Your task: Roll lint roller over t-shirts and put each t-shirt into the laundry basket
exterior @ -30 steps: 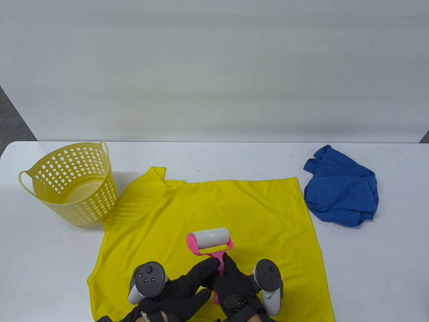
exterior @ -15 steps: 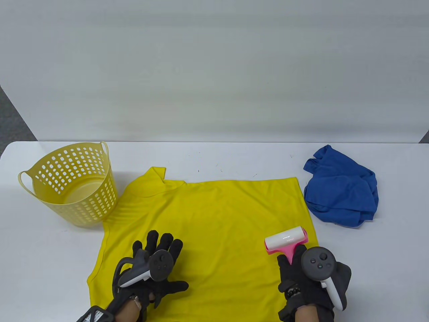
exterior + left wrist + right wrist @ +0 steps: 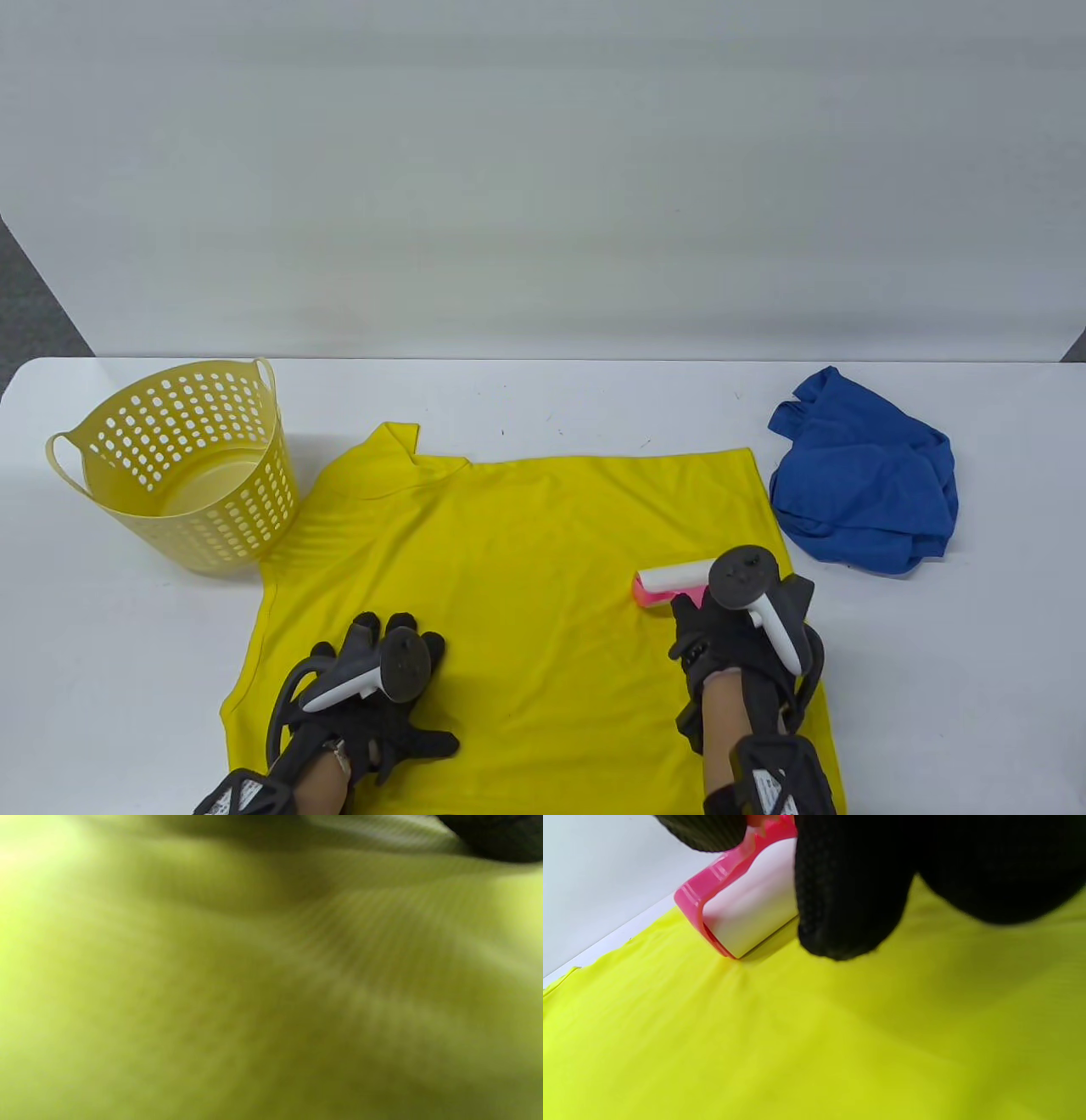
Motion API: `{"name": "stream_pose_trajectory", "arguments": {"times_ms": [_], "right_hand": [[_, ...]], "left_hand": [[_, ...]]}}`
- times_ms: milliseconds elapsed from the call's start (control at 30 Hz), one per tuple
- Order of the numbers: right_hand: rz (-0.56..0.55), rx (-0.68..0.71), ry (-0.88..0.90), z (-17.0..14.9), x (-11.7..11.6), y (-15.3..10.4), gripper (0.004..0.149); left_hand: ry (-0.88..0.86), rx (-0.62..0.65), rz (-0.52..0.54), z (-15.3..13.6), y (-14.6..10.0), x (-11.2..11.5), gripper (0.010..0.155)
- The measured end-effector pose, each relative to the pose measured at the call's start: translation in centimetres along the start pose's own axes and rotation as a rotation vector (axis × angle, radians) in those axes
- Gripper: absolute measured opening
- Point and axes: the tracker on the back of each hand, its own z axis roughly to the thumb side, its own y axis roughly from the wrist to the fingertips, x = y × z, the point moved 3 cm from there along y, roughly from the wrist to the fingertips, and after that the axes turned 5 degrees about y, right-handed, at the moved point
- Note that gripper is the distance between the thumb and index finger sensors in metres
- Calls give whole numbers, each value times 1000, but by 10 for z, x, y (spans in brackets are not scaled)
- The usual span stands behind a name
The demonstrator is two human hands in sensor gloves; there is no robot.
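While the right hand (image 3: 734, 645) curls round the pink handle of the lint roller (image 3: 670, 584), its white drum sits on the yellow t-shirt (image 3: 543, 552) near the shirt's right edge. Thin, soft cloth like this probably bunches under the sticky drum, so the left hand (image 3: 382, 688) lies flat with fingers spread on the shirt's lower left, holding nothing. Both forearms reach in from the shirt's near hem.

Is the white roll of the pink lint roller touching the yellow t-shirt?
Touching. In the right wrist view the white roll of the pink lint roller sits on the yellow t-shirt, its lower edge meeting the cloth with no gap, gripped by the right hand.
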Motion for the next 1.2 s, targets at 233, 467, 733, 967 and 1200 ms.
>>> {"name": "stream_pose_trajectory", "arguments": {"times_ms": [233,467,733,967,1200], "right_hand": [[-30,-113,6,26,2,34,66],[47,27,-155,2,7,14,67],[180,29,-171,-87,26,-76,66],[180,2,-191,-112,30,-106,66],[152,22,-232,-68,23,-63,66]], "left_hand": [[-22,17,-21,0,1,3,111],[-27,20,-25,1,0,3,110],[-49,31,-53,1,2,5,108],[-49,25,-53,1,2,5,108],[-51,27,-54,1,3,5,108]]}}
